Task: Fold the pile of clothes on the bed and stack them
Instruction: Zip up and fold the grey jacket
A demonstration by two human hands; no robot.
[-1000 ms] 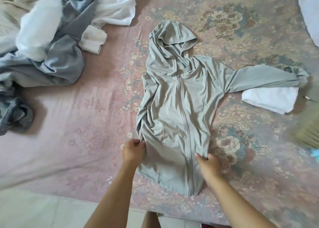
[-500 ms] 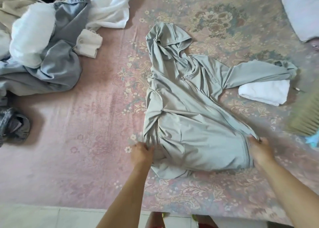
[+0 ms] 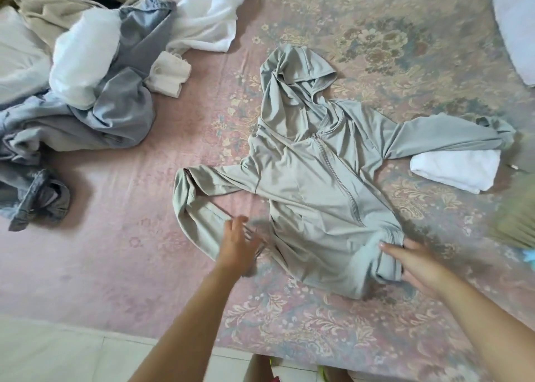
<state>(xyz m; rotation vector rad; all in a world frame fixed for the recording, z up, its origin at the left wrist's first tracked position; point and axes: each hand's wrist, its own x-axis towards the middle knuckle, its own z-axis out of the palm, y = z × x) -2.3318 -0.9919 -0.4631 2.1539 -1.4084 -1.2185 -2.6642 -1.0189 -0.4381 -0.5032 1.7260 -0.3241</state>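
Now both hands (image 3: 324, 254) on grey hoodie (image 3: 312, 184), sleeves outspread, on bed (image 3: 115, 251).

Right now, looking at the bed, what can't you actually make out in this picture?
- Left hand, head view: motion blur, so any grip on the hoodie sleeve is unclear.
- Hoodie hem: bunched under the right hand.
- Tan object at the right edge: blurred and cut off.
- Clothes pile: cut off by the left edge, items overlap.
- White folded cloth: its top lies under the hoodie sleeve.
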